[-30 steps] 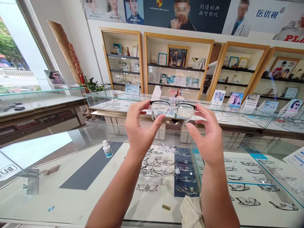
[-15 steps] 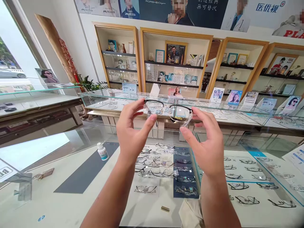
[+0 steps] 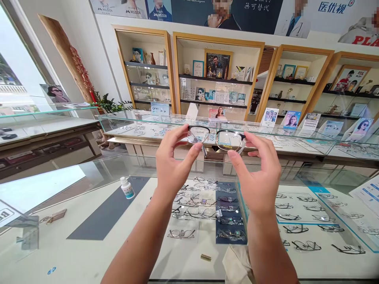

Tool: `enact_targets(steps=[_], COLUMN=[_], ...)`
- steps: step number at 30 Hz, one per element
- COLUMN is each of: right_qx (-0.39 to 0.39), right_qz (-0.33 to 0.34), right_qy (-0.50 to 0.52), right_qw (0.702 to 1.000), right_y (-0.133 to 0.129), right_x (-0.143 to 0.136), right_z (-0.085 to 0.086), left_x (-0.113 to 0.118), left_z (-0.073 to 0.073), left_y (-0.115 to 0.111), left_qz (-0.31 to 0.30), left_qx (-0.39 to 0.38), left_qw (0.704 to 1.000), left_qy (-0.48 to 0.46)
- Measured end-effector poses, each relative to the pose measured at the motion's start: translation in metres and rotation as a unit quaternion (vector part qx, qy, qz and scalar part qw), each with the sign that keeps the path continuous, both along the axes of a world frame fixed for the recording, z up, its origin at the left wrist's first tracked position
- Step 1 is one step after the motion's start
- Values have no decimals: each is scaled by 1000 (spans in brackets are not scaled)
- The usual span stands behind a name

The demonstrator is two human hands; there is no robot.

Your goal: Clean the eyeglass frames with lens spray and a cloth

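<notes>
A pair of black-topped eyeglasses (image 3: 231, 133) is held up in the air over the glass counter, a yellow "Namix" print on one lens. My left hand (image 3: 174, 161) pinches its left side between thumb and fingers. On the other side my right hand (image 3: 257, 169) grips the frame near the hinge, thumb below the lens. Under my hands, several eyeglasses (image 3: 194, 213) lie in rows on a white sheet, and more in clear wrapping rest on a dark blue strip (image 3: 219, 239).
A small white bottle (image 3: 127, 188) stands on the counter at left, beside a grey strip (image 3: 100, 221). Near the front edge are a beige cloth (image 3: 237, 264) and a small gold piece (image 3: 205, 257). At right, more eyeglasses (image 3: 306, 245) fill a display case. Another glass counter (image 3: 139, 140) runs across behind.
Both hands have moved slightly right with the eyeglasses, the left one more, and the eyeglasses sit a little lower. The grip looks the same.
</notes>
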State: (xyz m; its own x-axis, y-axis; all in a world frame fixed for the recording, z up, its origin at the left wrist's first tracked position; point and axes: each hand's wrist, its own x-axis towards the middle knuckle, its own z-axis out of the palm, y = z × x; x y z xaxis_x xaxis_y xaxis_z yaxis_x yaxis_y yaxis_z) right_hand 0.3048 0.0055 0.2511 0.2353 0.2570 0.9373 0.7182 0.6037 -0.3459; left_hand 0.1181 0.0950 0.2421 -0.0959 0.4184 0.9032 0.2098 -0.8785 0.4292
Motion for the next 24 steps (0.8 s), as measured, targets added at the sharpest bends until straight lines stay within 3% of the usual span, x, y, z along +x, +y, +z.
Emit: enact_targets(steps=[9,18,24], right_qx=[-25,-121,-166], right_qz=[-17,50,95], right_qy=[-2,40,65], right_qw=[1000,991,979], right_y=[-1,9,18], right_x=[0,13,18], right_z=[2,-4,-6], left_x=[1,7,9], left_z=[2,0,-5], left_y=[-3,-8,-9], left_qz=[29,159,180], left_qx=[-10,126,162], left_qw=[1000,979,970], left_qy=[3,2,-2])
